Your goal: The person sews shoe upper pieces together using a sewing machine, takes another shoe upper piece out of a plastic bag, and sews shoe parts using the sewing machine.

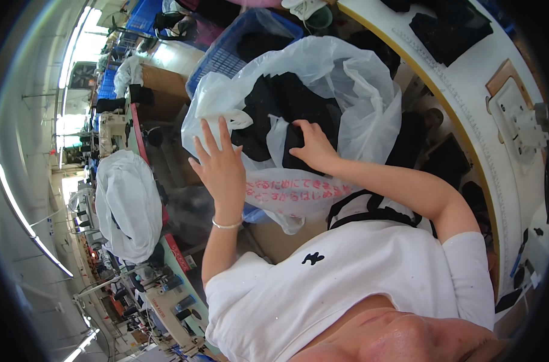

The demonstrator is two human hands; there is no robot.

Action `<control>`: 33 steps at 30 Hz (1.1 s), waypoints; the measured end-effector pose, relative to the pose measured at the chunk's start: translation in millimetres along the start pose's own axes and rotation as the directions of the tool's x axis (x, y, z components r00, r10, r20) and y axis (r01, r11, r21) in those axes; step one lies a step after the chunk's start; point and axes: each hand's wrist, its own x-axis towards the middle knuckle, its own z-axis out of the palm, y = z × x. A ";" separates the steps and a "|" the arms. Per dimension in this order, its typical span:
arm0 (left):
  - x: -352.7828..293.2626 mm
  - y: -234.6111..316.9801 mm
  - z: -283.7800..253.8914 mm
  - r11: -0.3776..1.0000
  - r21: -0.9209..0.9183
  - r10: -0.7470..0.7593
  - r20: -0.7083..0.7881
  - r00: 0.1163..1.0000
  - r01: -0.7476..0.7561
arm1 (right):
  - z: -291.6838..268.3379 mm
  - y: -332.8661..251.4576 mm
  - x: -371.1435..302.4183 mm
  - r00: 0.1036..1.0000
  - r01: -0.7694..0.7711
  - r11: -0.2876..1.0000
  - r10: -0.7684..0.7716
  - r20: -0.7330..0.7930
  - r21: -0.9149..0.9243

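A big translucent white plastic bag (371,102) stands wide-mouthed in front of me, with red print on its near side. Dark black cloth pieces (310,99) fill its inside. My right hand (313,146) reaches in over the near rim, thumb and fingers closed on a black cloth piece (295,158). At the bag's left edge, my left hand (220,166) is raised with its fingers spread and holds nothing. A pale bracelet circles that wrist. The lower part of the cloth pile is hidden by the bag.
Behind the bag sits a blue plastic basket (226,57) with dark items. A curved white worktable (467,90) with a sewing machine (519,117) runs along the right. On the left are another stuffed white bag (129,205), a cardboard box (164,84) and more sewing machines (172,308).
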 end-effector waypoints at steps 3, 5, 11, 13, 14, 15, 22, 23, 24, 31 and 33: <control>-13.0 12.5 -11.1 0.986 -0.111 0.096 -0.212 0.972 -0.122 | 5.1 -8.2 -10.8 0.962 0.245 0.950 -0.263 -0.073 -0.193; -25.4 21.7 -12.6 0.829 -0.463 0.193 -0.289 0.938 -0.313 | 11.8 -13.8 -15.9 0.924 0.323 0.927 -0.353 -0.149 -0.193; -38.3 21.5 -3.1 0.592 -0.766 0.381 -0.006 0.924 -0.249 | 20.0 -18.6 -13.0 0.963 0.258 0.951 -0.268 0.039 0.169; -38.9 23.4 -6.5 0.559 -0.810 0.324 0.017 0.946 -0.177 | 12.6 -28.0 -4.1 0.958 0.263 0.932 -0.282 0.046 0.248; -40.1 23.8 -8.1 0.521 -0.848 0.257 0.050 0.965 -0.095 | 7.0 -34.0 -2.1 0.951 0.266 0.908 -0.301 0.063 0.323; -39.1 22.9 -9.8 0.519 -0.850 0.257 0.053 0.965 -0.092 | -1.7 -38.3 -2.8 0.952 0.263 0.909 -0.298 0.065 0.323; -34.3 13.3 -2.7 0.770 -0.636 0.047 0.125 0.991 0.044 | -76.6 8.9 -32.8 0.983 0.170 0.884 -0.119 -0.142 0.435; -35.5 15.3 3.0 0.769 -0.638 0.043 0.128 0.991 0.049 | -78.6 23.9 -37.2 0.993 0.051 0.865 0.012 -0.121 0.500; -36.8 18.5 7.2 0.782 -0.622 0.057 0.144 0.988 0.046 | -80.2 35.3 -41.6 0.987 -0.056 0.847 0.126 -0.098 0.528; -53.9 22.5 26.6 0.913 -0.409 0.205 0.434 0.877 -0.012 | -92.9 78.3 -20.2 0.918 -0.378 0.868 0.397 0.006 0.321; -52.4 30.2 23.5 0.883 -0.460 0.332 0.476 0.814 -0.091 | -97.2 97.7 0.9 0.954 -0.287 0.930 0.299 -0.021 0.231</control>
